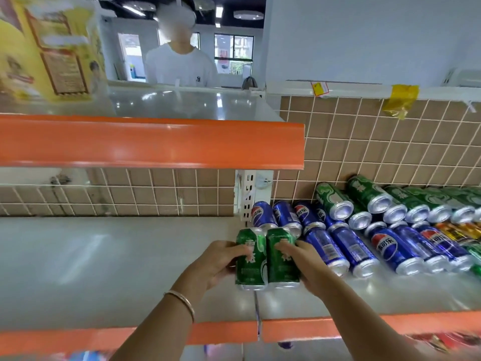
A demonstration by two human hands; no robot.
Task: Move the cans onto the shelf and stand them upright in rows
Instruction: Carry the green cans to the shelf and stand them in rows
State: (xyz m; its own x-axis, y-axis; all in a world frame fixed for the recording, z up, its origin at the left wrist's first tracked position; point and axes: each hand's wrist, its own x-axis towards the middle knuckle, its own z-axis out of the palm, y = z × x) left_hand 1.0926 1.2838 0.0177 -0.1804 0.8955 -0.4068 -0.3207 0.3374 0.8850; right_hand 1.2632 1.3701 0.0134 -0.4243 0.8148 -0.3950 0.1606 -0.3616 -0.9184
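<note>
Just in front of the white slotted upright (246,196) on the back wall, two green cans lie side by side on the shelf (104,269), touching along their length. The left hand (218,264) curls round the left green can (250,272) from its outer side. The right hand (309,272) does the same with the right green can (282,269), so each hand grips one can. Both cans appear to lie on their sides rather than stand. Their long axes run from the upright toward the shelf's orange front lip (208,332), with the tapered tops nearer the upright and the silver bases toward the person. Whether they rest on the shelf or are lifted just off it cannot be told. That axis decides the coming move: each can probably has to be tipped through a quarter turn, top swung up and base set down, before it counts as upright. Each hand is already on its own can, so neither needs to reach across. To the right of the upright the blue cans (325,251) lie in rows pointing the same way, one of them just beside the right green can. Further right, more green cans (369,194) are piled against the tiles. The shelf to the left of the upright looks like the freer place to start a standing row.
</note>
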